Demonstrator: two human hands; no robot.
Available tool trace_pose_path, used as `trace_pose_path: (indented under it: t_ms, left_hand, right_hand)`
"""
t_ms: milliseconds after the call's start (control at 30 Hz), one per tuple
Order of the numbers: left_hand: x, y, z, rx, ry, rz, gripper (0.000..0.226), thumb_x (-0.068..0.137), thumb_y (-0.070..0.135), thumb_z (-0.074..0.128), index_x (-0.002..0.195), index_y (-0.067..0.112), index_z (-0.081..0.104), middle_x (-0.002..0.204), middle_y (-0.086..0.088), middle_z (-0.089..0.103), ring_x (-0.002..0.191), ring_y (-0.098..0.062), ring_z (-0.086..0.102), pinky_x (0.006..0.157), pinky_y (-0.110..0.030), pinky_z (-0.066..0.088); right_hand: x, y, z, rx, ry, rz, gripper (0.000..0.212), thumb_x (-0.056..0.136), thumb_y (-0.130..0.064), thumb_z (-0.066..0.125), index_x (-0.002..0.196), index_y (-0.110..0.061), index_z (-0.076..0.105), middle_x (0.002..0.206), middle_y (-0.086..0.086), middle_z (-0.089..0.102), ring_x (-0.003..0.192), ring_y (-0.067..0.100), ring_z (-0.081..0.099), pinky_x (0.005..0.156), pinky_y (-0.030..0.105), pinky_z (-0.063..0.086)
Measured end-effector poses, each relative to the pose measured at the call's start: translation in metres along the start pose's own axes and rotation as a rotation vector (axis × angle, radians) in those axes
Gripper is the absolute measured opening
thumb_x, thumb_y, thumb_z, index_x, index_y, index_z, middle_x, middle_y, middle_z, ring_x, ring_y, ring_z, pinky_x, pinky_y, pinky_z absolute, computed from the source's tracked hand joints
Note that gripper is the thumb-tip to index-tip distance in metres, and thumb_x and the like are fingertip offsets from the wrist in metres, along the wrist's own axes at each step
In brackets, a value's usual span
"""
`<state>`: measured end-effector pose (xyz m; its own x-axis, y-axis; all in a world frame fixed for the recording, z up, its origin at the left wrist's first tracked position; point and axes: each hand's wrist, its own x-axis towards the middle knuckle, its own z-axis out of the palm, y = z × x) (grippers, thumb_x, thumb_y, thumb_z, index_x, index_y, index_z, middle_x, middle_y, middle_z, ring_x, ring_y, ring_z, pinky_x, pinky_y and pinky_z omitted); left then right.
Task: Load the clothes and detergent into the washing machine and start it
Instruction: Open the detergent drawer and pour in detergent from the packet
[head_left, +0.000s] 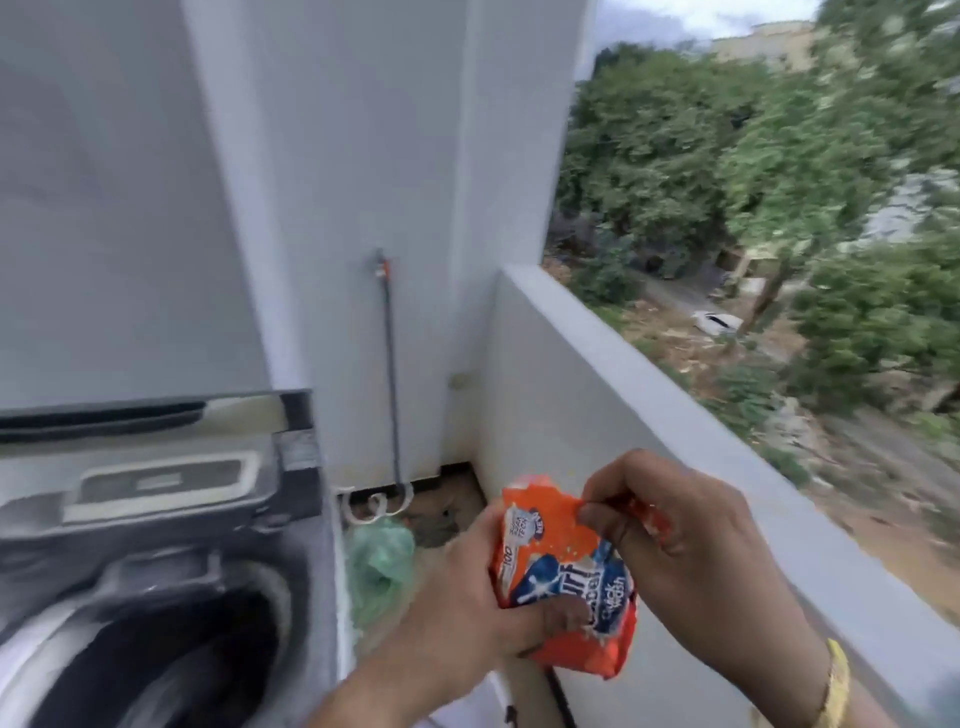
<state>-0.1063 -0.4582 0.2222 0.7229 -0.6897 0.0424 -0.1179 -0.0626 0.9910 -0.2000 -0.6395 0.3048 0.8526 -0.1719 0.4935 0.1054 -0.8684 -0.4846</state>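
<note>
At the left edge stood the grey top-loading washing machine (156, 545), lid raised and dark drum open. Just beside its right side a crumpled green plastic bag (379, 566) lay on the floor. The left hand (467, 608) gripped the orange detergent packet (566, 582) from below; the right hand (691, 556) pinched its torn top edge, close beside the white balcony parapet (649, 395).

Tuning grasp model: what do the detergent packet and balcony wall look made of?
Detergent packet: thin glossy plastic film, likely; it crumples, with a ragged torn top edge. Balcony wall: apparently painted plaster or concrete, matte white, smooth, with crisp edges.
</note>
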Motion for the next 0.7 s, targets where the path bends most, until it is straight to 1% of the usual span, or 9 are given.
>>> trace_pose_path:
  t_ms: [100,167,200,267,333,400,533,600,700]
  left_hand:
    - [-0.037,-0.043,-0.072,0.022,0.198,-0.09,0.068,0.078,0.016,0.101,0.129,0.04,0.063,0.109,0.027,0.084,0.1,0.007,0.081,0.086,-0.012,0.06]
    - [-0.058,-0.067,-0.114,-0.004,0.264,-0.157,0.069,0.079,0.015,0.101,0.133,0.036,0.064,0.115,0.019,0.085,0.107,0.001,0.082,0.094,-0.023,0.065]
    - [-0.065,-0.076,-0.129,-0.023,0.274,-0.17,0.071,0.079,0.019,0.102,0.137,0.034,0.064,0.12,0.014,0.085,0.111,-0.005,0.083,0.1,-0.032,0.067]
    - [-0.085,-0.095,-0.172,-0.051,0.316,-0.206,0.072,0.079,0.027,0.102,0.14,0.033,0.063,0.125,0.012,0.084,0.114,-0.007,0.082,0.103,-0.034,0.067]
    - [-0.103,-0.118,-0.211,-0.092,0.353,-0.245,0.069,0.08,0.028,0.101,0.139,0.032,0.063,0.126,0.013,0.083,0.115,-0.007,0.082,0.104,-0.036,0.067]
    - [-0.117,-0.141,-0.247,-0.146,0.361,-0.265,0.069,0.082,0.025,0.1,0.14,0.031,0.063,0.129,0.008,0.083,0.119,-0.013,0.082,0.108,-0.044,0.065]
    - [-0.131,-0.179,-0.299,-0.267,0.37,-0.302,0.078,0.079,0.029,0.098,0.146,0.03,0.058,0.136,0.002,0.081,0.127,-0.02,0.079,0.113,-0.05,0.061]
    - [-0.134,-0.198,-0.319,-0.351,0.38,-0.333,0.076,0.082,0.026,0.093,0.148,0.029,0.056,0.137,0.002,0.081,0.126,-0.02,0.079,0.11,-0.042,0.063]
    - [-0.134,-0.226,-0.342,-0.463,0.382,-0.402,0.068,0.084,0.038,0.082,0.146,0.03,0.058,0.134,0.003,0.082,0.122,-0.019,0.081,0.102,-0.033,0.065]
  right_hand:
    - [0.022,-0.039,0.088,0.092,-0.166,-0.002,0.02,0.091,-0.022,0.084,0.089,-0.035,0.068,0.088,-0.019,0.072,0.084,0.006,0.069,0.071,0.018,0.05]
    - [0.036,-0.066,0.138,0.139,-0.273,-0.016,0.008,0.092,-0.035,0.081,0.093,-0.036,0.073,0.09,-0.023,0.075,0.087,0.001,0.071,0.074,0.016,0.053]
    - [0.042,-0.078,0.157,0.146,-0.32,-0.019,0.008,0.093,-0.043,0.079,0.096,-0.037,0.075,0.091,-0.023,0.076,0.089,0.002,0.072,0.075,0.019,0.055]
    - [0.054,-0.106,0.206,0.145,-0.376,-0.045,0.017,0.097,-0.052,0.072,0.094,-0.036,0.076,0.086,-0.02,0.075,0.085,0.005,0.071,0.073,0.029,0.057]
    - [0.064,-0.135,0.253,0.137,-0.42,-0.059,0.018,0.099,-0.051,0.069,0.091,-0.036,0.075,0.083,-0.019,0.074,0.082,0.005,0.07,0.071,0.031,0.058]
    - [0.073,-0.159,0.297,0.127,-0.48,-0.057,0.014,0.098,-0.049,0.069,0.094,-0.037,0.076,0.086,-0.021,0.075,0.084,0.002,0.07,0.073,0.03,0.06]
    - [0.088,-0.185,0.371,0.061,-0.593,-0.03,0.015,0.102,-0.042,0.069,0.095,-0.032,0.077,0.086,-0.017,0.075,0.082,0.005,0.07,0.075,0.036,0.062]
    - [0.096,-0.192,0.409,0.023,-0.64,-0.005,0.015,0.103,-0.039,0.068,0.095,-0.03,0.077,0.086,-0.014,0.076,0.082,0.007,0.07,0.078,0.041,0.062]
    - [0.108,-0.196,0.46,-0.052,-0.72,0.042,0.018,0.104,-0.038,0.065,0.096,-0.028,0.077,0.089,-0.011,0.077,0.085,0.01,0.071,0.082,0.044,0.063]
